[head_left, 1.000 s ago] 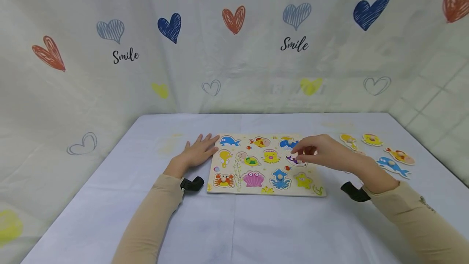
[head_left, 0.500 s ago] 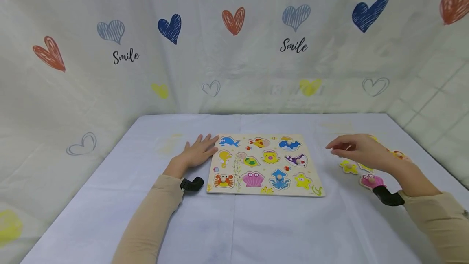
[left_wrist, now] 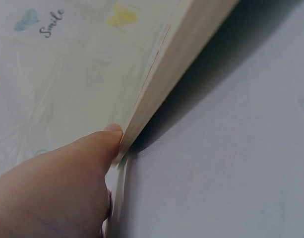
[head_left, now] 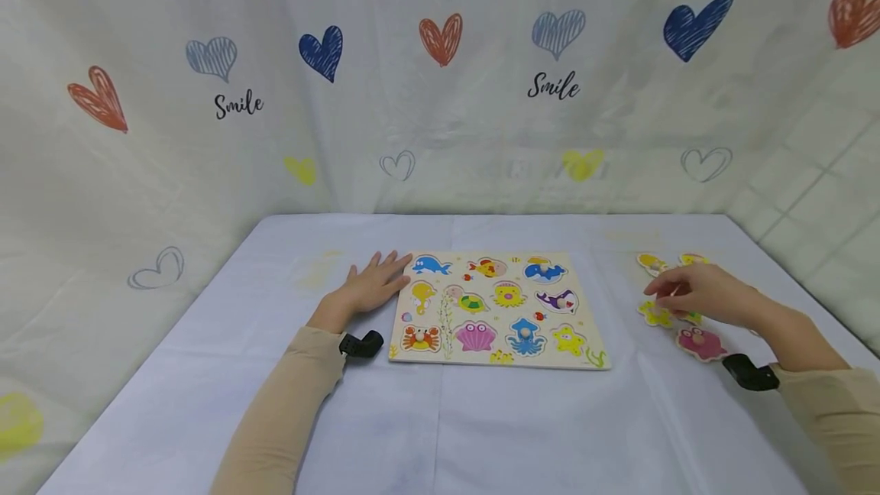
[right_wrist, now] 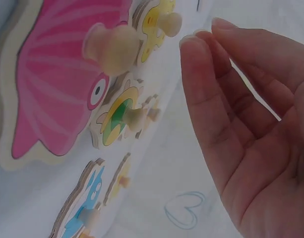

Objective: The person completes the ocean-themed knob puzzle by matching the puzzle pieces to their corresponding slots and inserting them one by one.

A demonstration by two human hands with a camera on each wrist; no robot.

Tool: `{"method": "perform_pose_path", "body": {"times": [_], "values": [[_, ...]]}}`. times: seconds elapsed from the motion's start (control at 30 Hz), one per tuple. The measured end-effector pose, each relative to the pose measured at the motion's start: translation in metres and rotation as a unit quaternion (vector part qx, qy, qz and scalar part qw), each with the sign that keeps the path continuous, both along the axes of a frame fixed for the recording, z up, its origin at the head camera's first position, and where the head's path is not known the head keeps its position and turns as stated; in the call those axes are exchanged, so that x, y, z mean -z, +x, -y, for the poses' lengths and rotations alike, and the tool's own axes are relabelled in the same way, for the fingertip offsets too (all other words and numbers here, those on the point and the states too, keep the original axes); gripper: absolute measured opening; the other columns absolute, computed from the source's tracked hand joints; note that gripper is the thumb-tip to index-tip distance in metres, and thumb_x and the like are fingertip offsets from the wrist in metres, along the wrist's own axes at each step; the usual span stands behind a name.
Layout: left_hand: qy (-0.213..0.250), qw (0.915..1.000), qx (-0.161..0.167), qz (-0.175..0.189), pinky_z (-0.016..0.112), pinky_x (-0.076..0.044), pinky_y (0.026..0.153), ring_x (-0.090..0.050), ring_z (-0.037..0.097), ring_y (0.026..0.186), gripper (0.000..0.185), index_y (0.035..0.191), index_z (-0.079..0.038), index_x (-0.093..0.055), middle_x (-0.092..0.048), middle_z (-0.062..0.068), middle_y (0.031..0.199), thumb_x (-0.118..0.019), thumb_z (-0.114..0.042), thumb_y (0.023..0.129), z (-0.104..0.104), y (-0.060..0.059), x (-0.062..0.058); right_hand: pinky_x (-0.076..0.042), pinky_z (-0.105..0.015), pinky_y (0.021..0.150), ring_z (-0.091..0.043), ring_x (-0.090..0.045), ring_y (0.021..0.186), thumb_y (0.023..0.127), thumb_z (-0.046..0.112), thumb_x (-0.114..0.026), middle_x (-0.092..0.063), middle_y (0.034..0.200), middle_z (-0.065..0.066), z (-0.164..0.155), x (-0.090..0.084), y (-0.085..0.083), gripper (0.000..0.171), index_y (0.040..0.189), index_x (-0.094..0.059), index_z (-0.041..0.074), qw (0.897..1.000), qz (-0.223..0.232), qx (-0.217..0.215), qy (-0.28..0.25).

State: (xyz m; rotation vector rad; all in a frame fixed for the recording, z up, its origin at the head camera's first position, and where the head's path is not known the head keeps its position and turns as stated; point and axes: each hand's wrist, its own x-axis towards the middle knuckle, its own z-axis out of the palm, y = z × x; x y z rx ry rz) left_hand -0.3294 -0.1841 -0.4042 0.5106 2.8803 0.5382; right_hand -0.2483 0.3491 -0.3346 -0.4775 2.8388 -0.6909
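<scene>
The left hand (head_left: 371, 285) lies flat on the cloth, fingers straight, its fingertips pushed up against the left edge of the puzzle board (head_left: 447, 327). From the left wrist view the thumb (left_wrist: 99, 141) presses right on the board's wooden side (left_wrist: 176, 64), so I take it as a brace to keep the board from sliding. The board sits square in the middle of the table (head_left: 481, 434), with most of its sea-creature slots filled. Bare cloth lies in front of it and behind it, so there is plenty of room to move there.

Further right, well apart from the board, the loose pieces lie in a small cluster near the table's right edge. The right hand (head_left: 694, 295) hovers over them, open and holding nothing, fingers (right_wrist: 206, 89) straight and relaxed, close to the knob of the yellow star piece (head_left: 655, 315). Just beside it lies the pink shell piece (head_left: 700, 343), knob up; both knobs stand clear for pinching. Two more yellow pieces (head_left: 651, 261) peek out beyond the hand, and little cloth is left between them and the table's right edge.
</scene>
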Motion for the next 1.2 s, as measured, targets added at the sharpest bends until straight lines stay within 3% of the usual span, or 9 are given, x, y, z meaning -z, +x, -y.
{"method": "perform_pose_path", "body": {"times": [0.23,0.87,1.2], "values": [[-0.003,1.0000,0.002,-0.007,0.073,0.004,0.115,0.001,0.039,0.156,0.065,0.166,-0.028,-0.022,-0.013,0.010,0.171,-0.035,-0.055,0.108,0.001,-0.001,0.002,-0.050,-0.025,0.064,-0.018,-0.056,0.076,0.093,0.007,-0.072,-0.067,0.086,0.001,-0.007,0.004,-0.005,0.017,0.107,-0.074,-0.003,0.999,0.013,0.011,0.032],[-0.002,1.0000,0.004,-0.003,0.072,0.004,0.115,0.002,0.037,0.156,0.064,0.166,-0.027,-0.022,-0.014,0.011,0.171,-0.036,-0.053,0.109,-0.001,0.001,-0.002,-0.049,-0.028,0.062,-0.019,-0.054,0.076,0.091,0.013,-0.077,-0.064,0.085,0.000,-0.006,0.010,-0.009,0.016,0.101,-0.075,0.000,0.998,0.040,0.020,0.051],[-0.005,1.0000,0.006,-0.004,0.072,0.003,0.115,0.002,0.037,0.156,0.064,0.166,-0.028,-0.022,-0.013,0.010,0.171,-0.036,-0.054,0.109,0.001,0.000,0.001,-0.050,-0.025,0.061,-0.018,-0.055,0.076,0.090,0.011,-0.078,-0.066,0.085,0.002,-0.001,0.007,-0.004,0.014,0.099,-0.075,0.000,0.999,0.013,0.008,0.048]]}}
